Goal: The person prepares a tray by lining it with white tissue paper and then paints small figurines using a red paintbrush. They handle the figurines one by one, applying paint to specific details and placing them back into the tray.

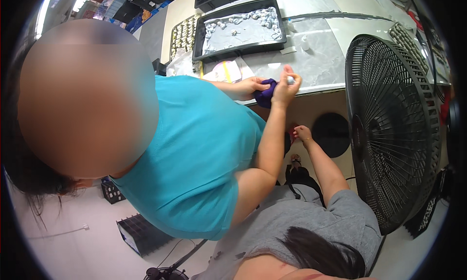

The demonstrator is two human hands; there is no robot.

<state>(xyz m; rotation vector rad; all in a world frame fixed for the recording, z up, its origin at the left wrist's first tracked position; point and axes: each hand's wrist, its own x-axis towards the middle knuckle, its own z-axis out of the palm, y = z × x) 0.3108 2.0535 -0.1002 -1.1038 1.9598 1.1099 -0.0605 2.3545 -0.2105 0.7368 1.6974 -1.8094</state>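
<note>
And here's my right hand (302,133), hanging below the table edge, fingers loosely curled; whether they hold anything, I can't tell. My left hand is out of view. Close by on the right, a round black disc (331,135), and the big black fan (389,129) past it. Up ahead, a co-worker's hands (281,94) hold purple cloth (265,95) by the marble-patterned table (318,58)! Farther back, a black tray (237,51) carries silvery lumps (265,18).

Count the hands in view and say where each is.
3: co-worker's left hand and co-worker's right hand, at the purple item; wearer's right hand, lower. Wearer's left hand is hidden.
</note>
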